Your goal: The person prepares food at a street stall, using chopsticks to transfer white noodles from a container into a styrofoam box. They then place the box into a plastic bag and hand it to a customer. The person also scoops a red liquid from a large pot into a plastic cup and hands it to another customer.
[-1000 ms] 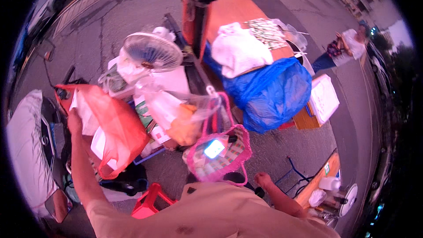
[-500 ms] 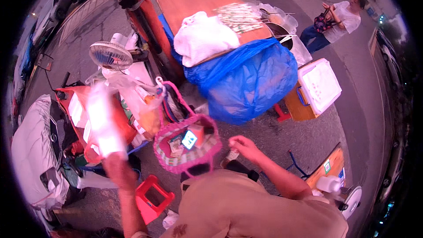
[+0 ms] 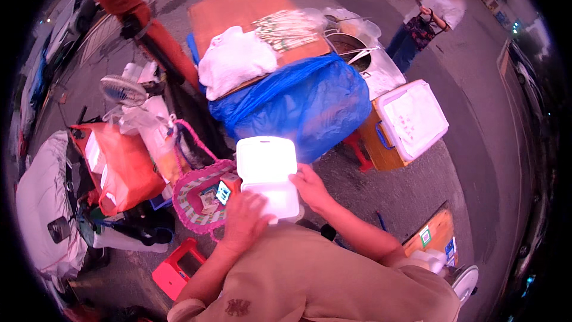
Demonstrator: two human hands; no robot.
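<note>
A white foam clamshell box (image 3: 266, 173) stands open in front of my chest, lid tilted up. My left hand (image 3: 243, 222) grips its lower tray from the left. My right hand (image 3: 311, 186) holds the tray's right edge. Just left of the box sits a pink woven basket (image 3: 193, 200) with small packets inside and a pink handle. A blue tarp (image 3: 298, 104) covers the stall table beyond the box.
An orange plastic bag (image 3: 122, 164) and a small white fan (image 3: 124, 90) stand at the left. A white foam cooler on an orange crate (image 3: 411, 120) sits at the right. A red stool (image 3: 173, 271) lies low left. A person (image 3: 432, 15) stands far right.
My left hand came down from the orange bag with the white foam box, which is now open, and both hands now hold it. The view shifted toward the stall.
</note>
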